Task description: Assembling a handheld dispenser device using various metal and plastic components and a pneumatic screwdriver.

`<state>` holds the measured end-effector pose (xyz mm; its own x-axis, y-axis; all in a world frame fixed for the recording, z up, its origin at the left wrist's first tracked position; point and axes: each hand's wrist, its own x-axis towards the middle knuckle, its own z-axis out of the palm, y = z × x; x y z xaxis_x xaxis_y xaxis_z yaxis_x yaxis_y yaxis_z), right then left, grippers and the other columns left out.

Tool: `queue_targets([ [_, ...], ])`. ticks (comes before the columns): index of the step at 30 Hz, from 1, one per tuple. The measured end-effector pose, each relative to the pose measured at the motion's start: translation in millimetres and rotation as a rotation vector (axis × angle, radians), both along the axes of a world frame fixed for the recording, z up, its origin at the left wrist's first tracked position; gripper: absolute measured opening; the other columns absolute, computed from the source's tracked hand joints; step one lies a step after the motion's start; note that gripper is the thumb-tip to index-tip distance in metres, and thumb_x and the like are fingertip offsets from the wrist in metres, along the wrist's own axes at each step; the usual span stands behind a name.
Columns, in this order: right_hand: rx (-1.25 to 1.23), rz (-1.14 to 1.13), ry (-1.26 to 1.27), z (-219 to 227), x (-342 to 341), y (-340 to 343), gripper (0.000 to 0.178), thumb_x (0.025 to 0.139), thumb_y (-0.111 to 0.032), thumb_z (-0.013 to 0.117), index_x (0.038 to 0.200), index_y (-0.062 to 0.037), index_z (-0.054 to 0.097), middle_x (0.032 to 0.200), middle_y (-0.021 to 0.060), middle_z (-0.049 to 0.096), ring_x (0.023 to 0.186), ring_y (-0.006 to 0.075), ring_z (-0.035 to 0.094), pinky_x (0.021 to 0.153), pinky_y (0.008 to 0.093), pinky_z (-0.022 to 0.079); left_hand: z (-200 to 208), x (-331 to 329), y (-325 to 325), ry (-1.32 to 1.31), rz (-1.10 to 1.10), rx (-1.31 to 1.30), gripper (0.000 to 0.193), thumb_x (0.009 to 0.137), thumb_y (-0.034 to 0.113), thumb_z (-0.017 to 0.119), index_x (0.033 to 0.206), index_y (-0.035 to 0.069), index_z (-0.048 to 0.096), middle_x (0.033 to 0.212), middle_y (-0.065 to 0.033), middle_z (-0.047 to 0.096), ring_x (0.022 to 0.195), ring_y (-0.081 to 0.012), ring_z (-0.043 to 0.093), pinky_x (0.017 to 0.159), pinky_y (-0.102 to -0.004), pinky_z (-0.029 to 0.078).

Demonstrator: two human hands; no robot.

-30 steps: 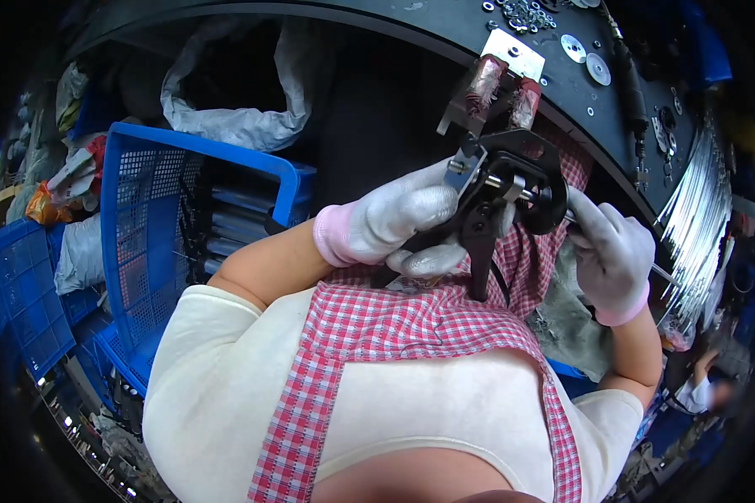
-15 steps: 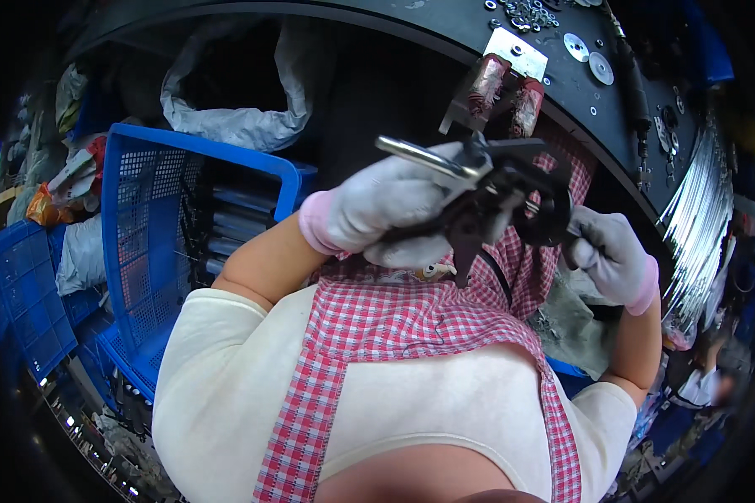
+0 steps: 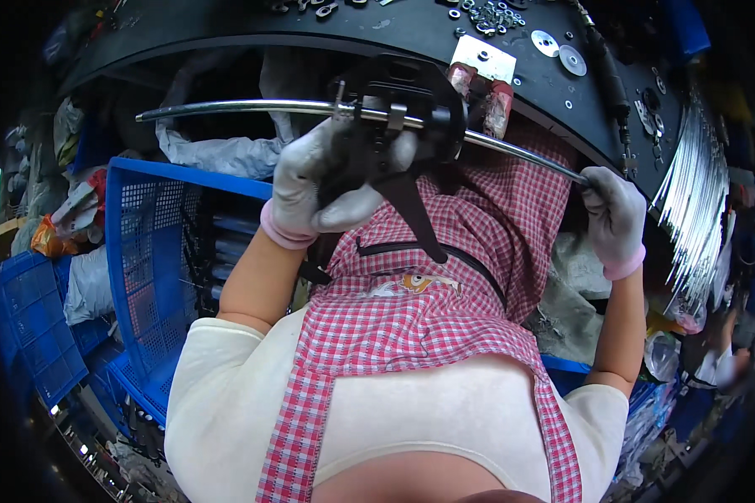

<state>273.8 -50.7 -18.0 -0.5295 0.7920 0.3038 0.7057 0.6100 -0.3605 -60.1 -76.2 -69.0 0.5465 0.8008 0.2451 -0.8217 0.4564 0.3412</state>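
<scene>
A black mechanical assembly (image 3: 411, 96) with a rounded housing and a long flat tapered arm is up in front of my apron. My left hand (image 3: 306, 180), in a white glove, is closed around its left side. A long shiny metal rod (image 3: 235, 106) passes through the assembly and sticks out on both sides. Gloved as well, my right hand (image 3: 614, 220) grips the rod's right end, with the fingers wrapped round it. Part of the left hand's fingers is hidden behind the black piece.
On the dark workbench (image 3: 226, 32) lie several nuts and washers (image 3: 491, 17), a white plate (image 3: 486, 59), two metal discs (image 3: 559, 52) and a dark long tool (image 3: 606, 67). Red-wrapped handles (image 3: 499, 109) jut from its edge. A rod bundle (image 3: 696, 184) is at right, a blue crate (image 3: 201, 172) at left.
The assembly has moved up and left with my left hand and turned. The rod now spans far out on both sides. My right hand has shifted slightly outward, now at the rod's end.
</scene>
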Motion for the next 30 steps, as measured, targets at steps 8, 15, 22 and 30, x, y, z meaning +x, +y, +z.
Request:
queue_targets([
  [8,-0.430,0.031,0.032,27.9,-12.7,3.0,0.010,0.085,-0.005,0.056,0.093,-0.0012,0.059,0.069,0.0152,0.057,0.060,0.0322,0.058,0.055,0.0326,0.045,-16.0,-0.5,10.8,-0.078,-0.024,0.146,0.052,0.097,0.037,0.039,0.140,0.009,0.038,0.131,-0.0168,0.051,0.037,-0.0030,0.035,0.037,-0.0124,0.031],
  [15,-0.120,0.126,0.035,0.6,-56.1,-19.1,0.016,0.079,-0.006,0.062,0.094,-0.0056,0.057,0.072,0.0129,0.059,0.060,0.0310,0.060,0.054,0.0386,0.048,5.9,36.5,-4.7,0.370,-0.173,0.074,0.062,0.088,0.049,0.054,0.122,-0.002,0.048,0.091,-0.0082,0.062,0.036,-0.0048,0.041,0.031,-0.0162,0.028],
  [22,0.101,0.022,0.160,0.4,-34.8,-6.8,0.010,0.075,-0.009,0.065,0.083,-0.0066,0.061,0.069,0.0096,0.060,0.057,0.0275,0.060,0.051,0.0343,0.046,16.8,21.0,-7.5,0.358,0.015,-0.028,0.076,0.083,0.051,0.061,0.127,-0.008,0.042,0.110,-0.0146,0.059,0.039,-0.0042,0.042,0.032,-0.0149,0.030],
  [30,-0.187,-0.006,0.839,-15.5,-76.4,-19.4,0.027,0.085,-0.021,0.070,0.096,0.0016,0.060,0.085,0.0077,0.068,0.077,0.0112,0.064,0.069,0.0235,0.051,14.9,46.6,-7.8,0.255,-0.086,-0.018,0.073,0.087,0.049,0.058,0.135,-0.001,0.037,0.116,-0.0140,0.055,0.043,-0.0081,0.046,0.034,-0.0175,0.032],
])
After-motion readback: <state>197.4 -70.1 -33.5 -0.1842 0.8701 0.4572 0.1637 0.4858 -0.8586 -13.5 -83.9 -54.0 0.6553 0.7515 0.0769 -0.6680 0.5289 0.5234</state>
